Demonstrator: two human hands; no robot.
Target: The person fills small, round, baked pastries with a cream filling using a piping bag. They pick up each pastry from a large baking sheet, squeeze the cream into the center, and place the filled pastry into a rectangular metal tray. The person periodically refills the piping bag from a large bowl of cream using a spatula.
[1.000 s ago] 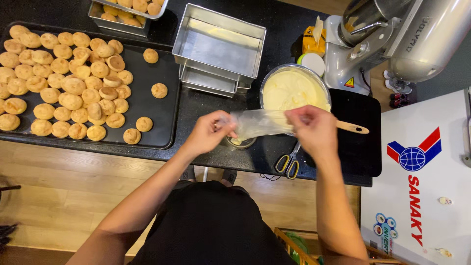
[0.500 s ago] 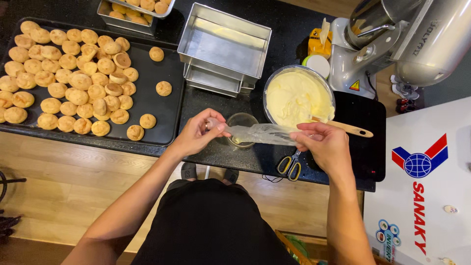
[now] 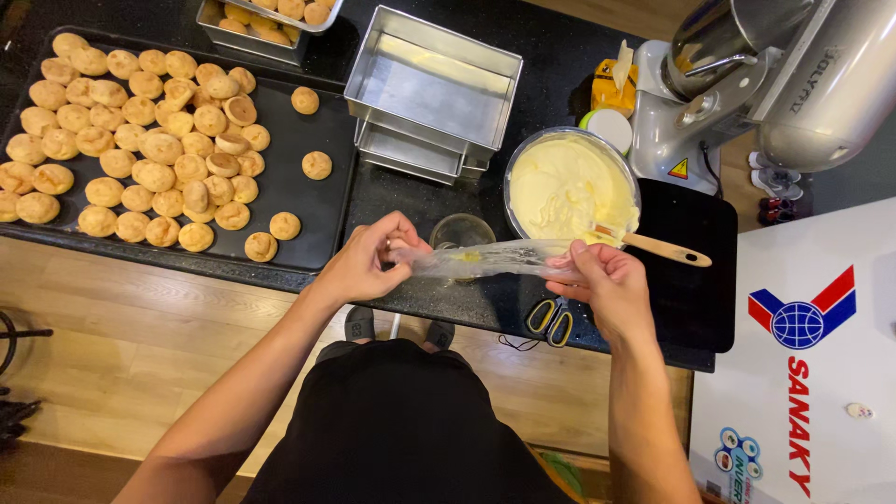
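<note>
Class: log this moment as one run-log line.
left hand: grips piping bag | right hand: grips bag's other end | bag: stretched above glass | cream bowl: holds spatula

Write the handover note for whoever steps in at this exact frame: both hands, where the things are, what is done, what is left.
Left hand: pinching one end of the clear piping bag.
Right hand: gripping the other end; the bag is stretched flat between the hands above the counter edge.
Things: small glass just behind the bag; bowl of cream with a wooden-handled spatula resting in it; scissors at the counter edge; baked puffs on the black tray.
Done: puffs baked, cream mixed.
Left: the bag holds only a smear of yellow cream, so it looks unfilled.
</note>
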